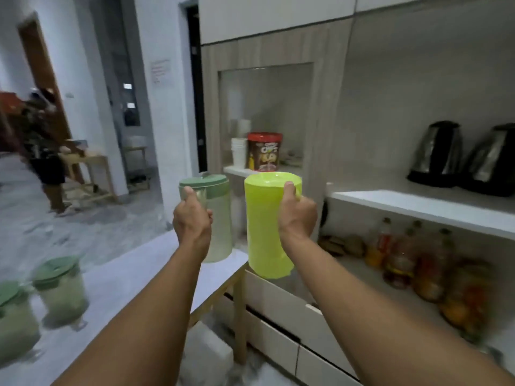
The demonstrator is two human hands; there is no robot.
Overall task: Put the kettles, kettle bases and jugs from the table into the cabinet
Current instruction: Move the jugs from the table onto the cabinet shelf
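Note:
My left hand (pixel 192 218) grips the handle of a clear jug with a green lid (pixel 218 218), held in the air over the table's far end. My right hand (pixel 296 211) grips the handle of a lime-green jug (pixel 264 227) with no lid, held beside the first one, in front of the cabinet. Two more green-lidded jugs (pixel 60 291) (pixel 14 324) stand on the white table (pixel 133 277) at the lower left. Two steel-and-black kettles (pixel 437 154) (pixel 493 162) sit on their bases on the cabinet's white shelf (pixel 418 207) at the right.
A cabinet niche holds a brown cereal tub (pixel 263 151) and stacked white cups (pixel 239 154). Several bottles (pixel 401 257) crowd the counter under the shelf. White drawers (pixel 278 316) are below. A person (pixel 44 140) stands far left by a wooden rack.

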